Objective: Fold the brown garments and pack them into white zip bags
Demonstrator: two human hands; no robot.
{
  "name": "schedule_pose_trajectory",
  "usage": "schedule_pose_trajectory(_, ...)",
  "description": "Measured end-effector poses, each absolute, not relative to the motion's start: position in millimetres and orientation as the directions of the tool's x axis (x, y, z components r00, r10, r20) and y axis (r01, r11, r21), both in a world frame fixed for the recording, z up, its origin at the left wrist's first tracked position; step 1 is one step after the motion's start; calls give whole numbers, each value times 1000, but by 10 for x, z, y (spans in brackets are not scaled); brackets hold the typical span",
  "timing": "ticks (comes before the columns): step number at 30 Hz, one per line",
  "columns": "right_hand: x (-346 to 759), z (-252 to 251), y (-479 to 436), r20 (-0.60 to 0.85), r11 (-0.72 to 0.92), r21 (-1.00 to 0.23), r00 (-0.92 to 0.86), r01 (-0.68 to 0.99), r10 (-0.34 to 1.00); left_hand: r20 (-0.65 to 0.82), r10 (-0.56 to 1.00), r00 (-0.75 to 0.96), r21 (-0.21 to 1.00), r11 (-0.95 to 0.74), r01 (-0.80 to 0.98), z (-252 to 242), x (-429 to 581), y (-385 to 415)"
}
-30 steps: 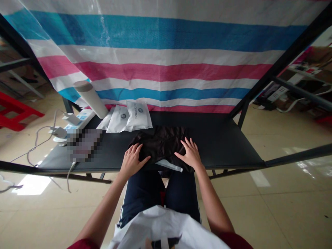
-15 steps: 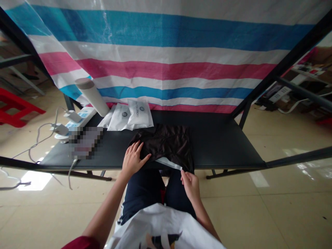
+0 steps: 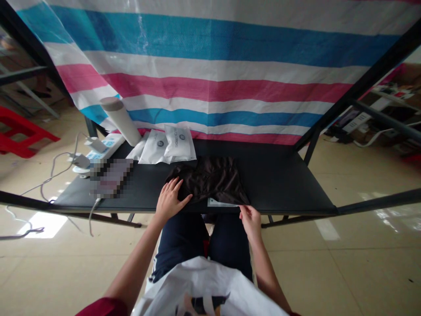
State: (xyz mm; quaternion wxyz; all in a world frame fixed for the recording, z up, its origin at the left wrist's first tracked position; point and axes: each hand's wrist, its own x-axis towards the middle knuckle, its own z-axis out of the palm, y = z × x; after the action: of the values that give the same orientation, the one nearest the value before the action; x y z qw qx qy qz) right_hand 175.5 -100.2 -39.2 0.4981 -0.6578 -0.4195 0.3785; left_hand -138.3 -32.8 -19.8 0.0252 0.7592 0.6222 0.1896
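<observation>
A dark brown folded garment (image 3: pixel 210 180) lies on the black table (image 3: pixel 283 184) near its front edge. My left hand (image 3: pixel 171 199) rests flat on the garment's left corner, fingers spread. My right hand (image 3: pixel 250 218) is at the front edge, fingers pinched on the garment's near right corner. A pale plastic bag (image 3: pixel 221 202) pokes out from under the garment's front edge, just left of that hand.
White packaged bags (image 3: pixel 167 145) lie at the back left beside a white tube (image 3: pixel 120 120). A power strip with cables (image 3: pixel 98 149) and a blurred-out item (image 3: pixel 110 177) sit at the left. Striped tarp (image 3: pixel 210 74) hangs behind. Black frame bars (image 3: pixel 358 83) run at the right.
My right hand left the top of the garment, dropped to the front edge and took hold of its near right corner. The left hand has stayed in place.
</observation>
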Motion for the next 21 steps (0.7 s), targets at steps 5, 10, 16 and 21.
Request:
schedule_pose_trajectory(5, 2014, -399, -1002, -45, -154, -936, 327, 318, 944, 264, 952, 153, 271, -225, 936, -204, -1379, -333)
schedule_pose_trajectory(10, 2173, -369, -994, 16, -147, -942, 477, 302, 879, 276, 949, 152, 263, -226, 938, -215, -1377, -339)
schedule_pose_trajectory(16, 2035, -229, -882, 349, 62, -708, 272, 704, 897, 279, 945, 168, 254, -241, 937, -216, -1385, -334)
schedule_pose_trajectory(21, 1860, -351, -813, 424, 185, -426, 15, 886, 906, 279, 946, 167, 254, -240, 937, -224, -1379, -336)
